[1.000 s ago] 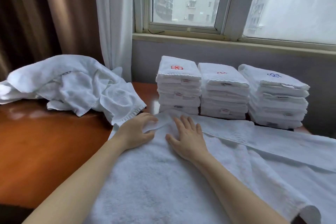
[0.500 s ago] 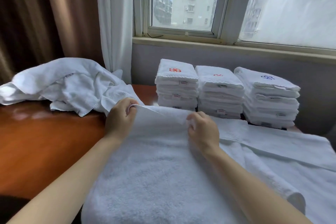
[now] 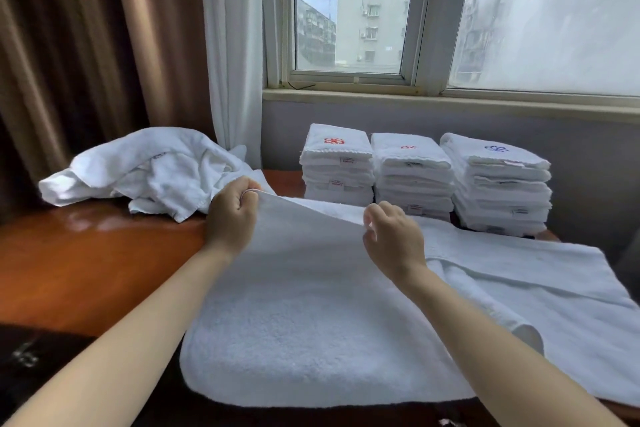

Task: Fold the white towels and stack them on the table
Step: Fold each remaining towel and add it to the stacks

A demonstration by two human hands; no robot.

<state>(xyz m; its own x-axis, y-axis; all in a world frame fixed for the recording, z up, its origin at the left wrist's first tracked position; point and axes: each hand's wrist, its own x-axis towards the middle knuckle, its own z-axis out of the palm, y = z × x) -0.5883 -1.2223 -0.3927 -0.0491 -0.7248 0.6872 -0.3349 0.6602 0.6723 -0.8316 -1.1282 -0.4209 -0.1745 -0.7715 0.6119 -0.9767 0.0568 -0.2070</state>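
A large white towel (image 3: pixel 311 305) lies spread over the wooden table (image 3: pixel 86 270) in front of me. My left hand (image 3: pixel 232 218) grips its far left corner, and my right hand (image 3: pixel 393 236) pinches the far edge further right. Between them that edge is lifted off the table. Three stacks of folded white towels stand at the back under the window: one with a red mark (image 3: pixel 337 166), a middle one (image 3: pixel 412 177) and one with a blue mark (image 3: pixel 498 184). A heap of unfolded white towels (image 3: pixel 149 170) lies at the back left.
A window sill and grey wall run right behind the stacks. Brown and white curtains hang at the left. The towel's right part (image 3: pixel 554 288) is folded over and reaches the table's right edge. Bare wood shows at the left.
Both hands went from lying flat on the towel to grasping its far edge, and they have lifted it and spread a little apart.
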